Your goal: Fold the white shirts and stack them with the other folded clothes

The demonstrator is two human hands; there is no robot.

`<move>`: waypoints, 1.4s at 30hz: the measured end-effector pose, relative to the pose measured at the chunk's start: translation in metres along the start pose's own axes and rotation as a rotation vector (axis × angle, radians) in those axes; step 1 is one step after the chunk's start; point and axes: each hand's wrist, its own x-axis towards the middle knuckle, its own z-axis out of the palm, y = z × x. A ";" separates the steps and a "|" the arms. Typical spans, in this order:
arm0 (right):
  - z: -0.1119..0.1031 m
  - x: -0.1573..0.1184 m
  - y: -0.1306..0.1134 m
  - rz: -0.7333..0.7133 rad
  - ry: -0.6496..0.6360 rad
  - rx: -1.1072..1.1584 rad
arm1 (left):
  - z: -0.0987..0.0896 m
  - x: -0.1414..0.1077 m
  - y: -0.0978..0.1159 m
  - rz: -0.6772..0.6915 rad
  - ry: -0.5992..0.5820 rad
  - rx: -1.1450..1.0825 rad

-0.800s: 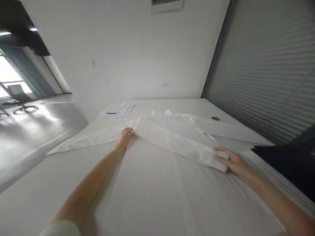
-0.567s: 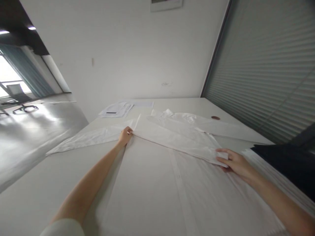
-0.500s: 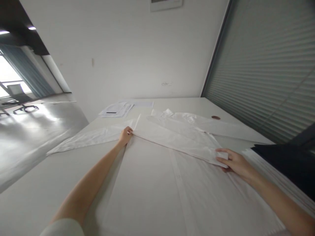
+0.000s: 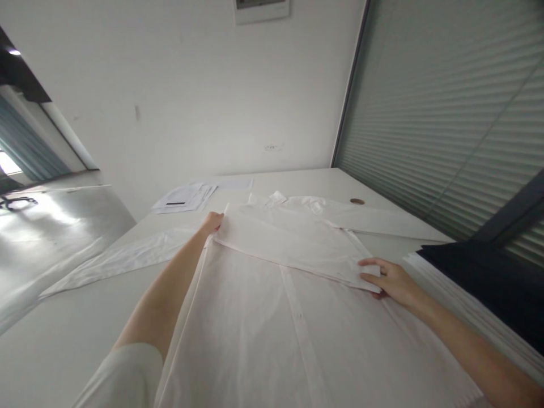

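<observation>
A white button-up shirt lies spread over the table, collar at the far end and button strip running toward me. Across its chest lies a wide, sleeve-like band of white cloth. My left hand is closed on the shirt's left edge by the upper end of this band; its fingertips are partly hidden. My right hand pinches the band's other end between thumb and fingers, low on the right side. White sleeves reach out flat to the left and right.
Loose papers lie at the table's far left. On the right are a stack of white sheets or cloth with dark material on top. A round brown disc is near the blinds. A wall bounds the far side.
My left hand has shifted slightly up along the shirt's left edge, and the cloth there has moved with it. My right hand keeps its hold. The view has turned slightly right.
</observation>
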 end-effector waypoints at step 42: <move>-0.004 -0.013 -0.006 0.016 -0.154 -0.218 | 0.001 -0.040 -0.003 0.153 0.125 0.576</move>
